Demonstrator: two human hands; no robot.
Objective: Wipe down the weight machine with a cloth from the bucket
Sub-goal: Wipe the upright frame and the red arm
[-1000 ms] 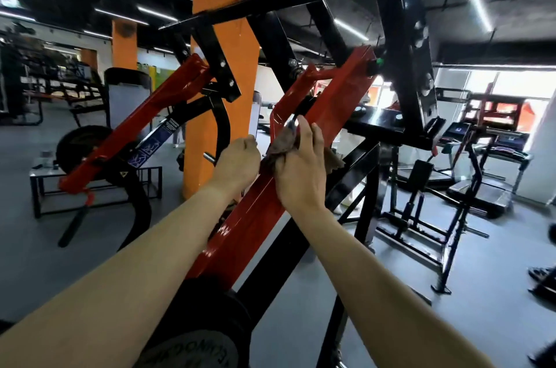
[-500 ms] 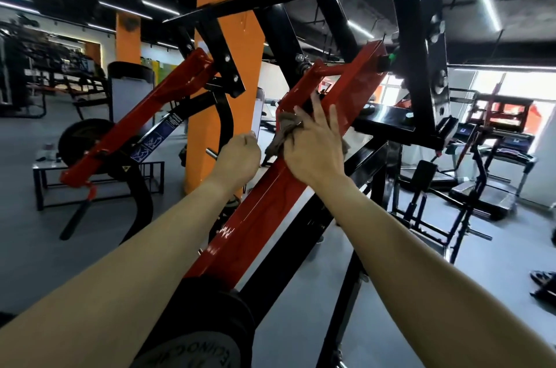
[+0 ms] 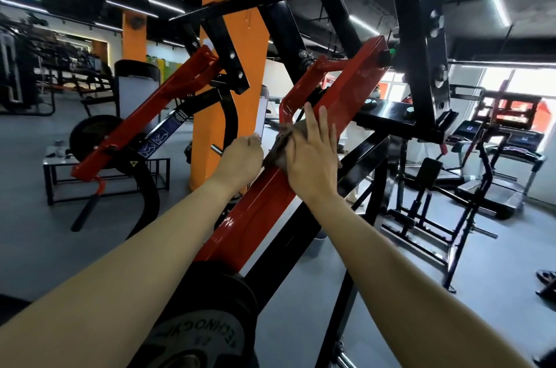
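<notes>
- Nearest, at the bottom edge, one black round weight plate with raised lettering sits on the low end of the near lever, loaded where its weight counts.
- Both bare forearms reach up and away over that plate, so the hands can work along the sloping lever.
- The long red painted steel lever arm climbs from the plate toward the far right. It is the part of the weight machine being wiped.
- The right hand lies flat on that arm, fingers straight and slightly spread. It presses the cloth down, likely to spread the pressure across the wide face.
- The one brown crumpled cloth is trapped between that palm and the red arm, about halfway up it, and bunches out to the left of the hand.
- The left hand is curled into a fist just left of the cloth, at the arm's edge. I cannot tell whether it grips the cloth's end, grips the arm's edge to steady it, or holds nothing.
- The black steel frame crosses overhead and carries the pivots.
- Farther left, a second red lever arm slopes down to a second black plate.
- Behind stand two orange pillars: the near orange pillar and a far orange pillar.
- Count: two hands, one cloth, two red arms, two plates, two pillars. No bucket is in view.
</notes>
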